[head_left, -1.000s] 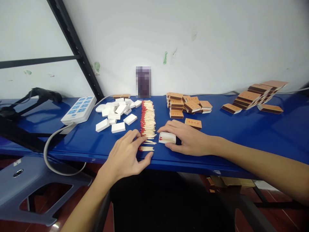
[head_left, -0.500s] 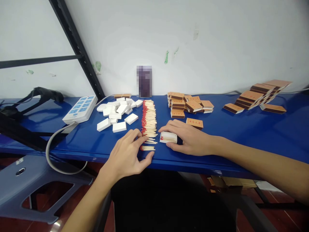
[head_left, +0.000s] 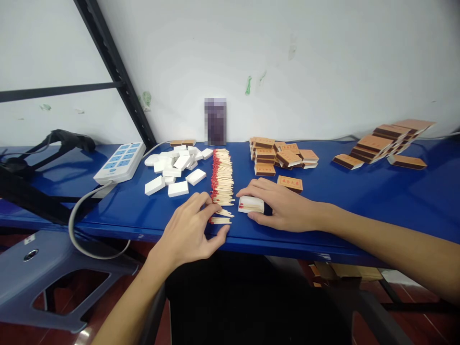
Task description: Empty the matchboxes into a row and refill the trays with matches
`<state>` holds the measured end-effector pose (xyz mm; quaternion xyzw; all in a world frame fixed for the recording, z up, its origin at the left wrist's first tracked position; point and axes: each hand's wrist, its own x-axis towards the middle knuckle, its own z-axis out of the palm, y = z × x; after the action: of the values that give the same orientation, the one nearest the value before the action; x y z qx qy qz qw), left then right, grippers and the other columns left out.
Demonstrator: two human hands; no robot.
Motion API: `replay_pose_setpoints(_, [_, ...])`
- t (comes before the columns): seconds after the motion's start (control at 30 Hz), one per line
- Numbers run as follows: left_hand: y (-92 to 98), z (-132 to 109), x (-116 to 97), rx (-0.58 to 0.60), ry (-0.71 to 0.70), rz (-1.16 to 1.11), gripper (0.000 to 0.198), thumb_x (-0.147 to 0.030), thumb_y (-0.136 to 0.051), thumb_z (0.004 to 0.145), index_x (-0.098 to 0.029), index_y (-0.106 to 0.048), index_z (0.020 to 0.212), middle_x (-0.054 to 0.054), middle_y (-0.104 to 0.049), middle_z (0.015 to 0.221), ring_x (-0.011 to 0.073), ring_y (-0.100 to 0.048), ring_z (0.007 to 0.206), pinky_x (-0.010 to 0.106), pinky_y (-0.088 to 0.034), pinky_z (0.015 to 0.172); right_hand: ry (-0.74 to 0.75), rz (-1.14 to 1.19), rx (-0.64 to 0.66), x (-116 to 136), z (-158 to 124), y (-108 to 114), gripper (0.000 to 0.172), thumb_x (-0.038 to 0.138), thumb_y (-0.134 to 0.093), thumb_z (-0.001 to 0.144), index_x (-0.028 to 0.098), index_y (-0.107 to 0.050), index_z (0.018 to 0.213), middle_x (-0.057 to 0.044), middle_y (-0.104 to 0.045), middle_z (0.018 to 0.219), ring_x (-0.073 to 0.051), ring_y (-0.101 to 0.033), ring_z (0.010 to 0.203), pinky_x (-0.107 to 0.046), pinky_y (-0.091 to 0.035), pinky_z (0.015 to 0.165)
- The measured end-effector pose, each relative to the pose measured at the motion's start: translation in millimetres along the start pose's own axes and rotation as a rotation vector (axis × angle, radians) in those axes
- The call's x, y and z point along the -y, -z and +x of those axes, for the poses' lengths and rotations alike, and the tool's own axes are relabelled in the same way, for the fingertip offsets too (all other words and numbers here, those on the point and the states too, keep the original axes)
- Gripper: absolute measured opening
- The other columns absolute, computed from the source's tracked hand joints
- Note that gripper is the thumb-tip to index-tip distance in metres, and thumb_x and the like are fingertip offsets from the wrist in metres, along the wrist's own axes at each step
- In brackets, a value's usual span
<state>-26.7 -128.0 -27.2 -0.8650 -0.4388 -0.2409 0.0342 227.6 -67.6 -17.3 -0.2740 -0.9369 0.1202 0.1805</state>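
Note:
A long row of red-tipped matches runs from the wall side toward the front of the blue table. At its near end my left hand rests with thumb and fingers apart, fingertips touching a few loose matches. To the right, my right hand grips a white matchbox tray between thumb and fingers. A few matches lie inside this tray, red heads to the left. Just behind that hand is a single orange matchbox sleeve, its far side facing the pile.
White matchbox trays are heaped on the left, beside a power strip. Orange matchboxes are piled behind my right hand, with more stacked matchboxes at far right. A pixelated upright object leans on the wall.
A few loose matches under my left fingertips have slid toward the near bunch, leaving a gap from the main row. My right hand and the tray are practically unmoved.

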Motion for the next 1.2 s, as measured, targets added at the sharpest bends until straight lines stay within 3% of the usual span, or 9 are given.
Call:
replay_pose_setpoints(0.27, [0.1, 1, 0, -0.027, -0.007, -0.036, 0.023, -0.033, -0.061, 0.086, -0.015, -0.071, 0.098, 0.009, -0.061, 0.097, 0.0225, -0.056, 0.088, 0.038, -0.052, 0.075, -0.008, -0.004, 0.009, 0, 0, 0, 0.035, 0.035, -0.054, 0.094, 0.019, -0.055, 0.125, -0.011, -0.060, 0.109, -0.027, -0.056, 0.098, -0.042, -0.046, 0.084])
replay_pose_setpoints(0.7, [1.9, 3, 4, 0.030, 0.070, -0.173, 0.014, -0.032, -0.064, 0.089, -0.020, -0.071, 0.091, 0.004, -0.061, 0.098, 0.0185, -0.060, 0.088, 0.034, -0.050, 0.080, -0.002, 0.003, 0.004, 1, 1, 0, 0.036, 0.034, -0.055, 0.093, 0.020, -0.055, 0.126, -0.010, -0.061, 0.107, -0.026, -0.056, 0.097, -0.041, -0.047, 0.083])
replay_pose_setpoints(0.9, [1.0, 6, 7, 0.029, 0.021, -0.141, 0.016, -0.034, -0.062, 0.092, -0.020, -0.070, 0.091, 0.004, -0.068, 0.104, 0.0196, -0.057, 0.091, 0.035, -0.048, 0.083, 0.065, 0.043, -0.007, 0, 0, 0, 0.037, 0.029, -0.057, 0.091, 0.019, -0.055, 0.126, -0.010, -0.061, 0.107, -0.025, -0.056, 0.096, -0.040, -0.047, 0.084])
replay_pose_setpoints(1.2, [33.4, 21, 0, 0.249, -0.119, 0.130, 0.025, -0.035, -0.055, 0.096, -0.019, -0.072, 0.089, 0.007, -0.065, 0.101, 0.0243, -0.052, 0.097, 0.040, -0.047, 0.086, 0.114, 0.075, 0.004, 0, 0, -2, 0.042, 0.031, -0.059, 0.090, 0.016, -0.053, 0.129, -0.010, -0.061, 0.107, -0.025, -0.056, 0.098, -0.041, -0.048, 0.086])
